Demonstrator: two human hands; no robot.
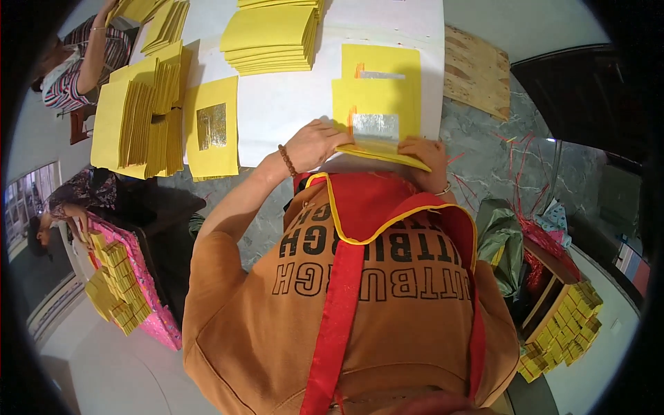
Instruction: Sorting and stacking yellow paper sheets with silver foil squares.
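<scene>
At the near edge of the white table, a yellow joss paper sheet (377, 97) with a silver foil patch and an orange strip lies partly over another yellow sheet (380, 59). Its near edge is bent up into a fold. My left hand (318, 144) is closed on the left end of that fold, fingertips pressed to the paper. My right hand (425, 159) has its fingers curled over the right end. The thumbs are mostly hidden.
Folded yellow paper stacks (266, 41) and upright bundles (142, 124) stand on the white table (277, 104), beside a single foil-patched sheet (211, 128). Two other people sit at the left. A plywood board (477, 72) and red string (515, 155) lie right; yellow bundles (567, 325) are piled lower right.
</scene>
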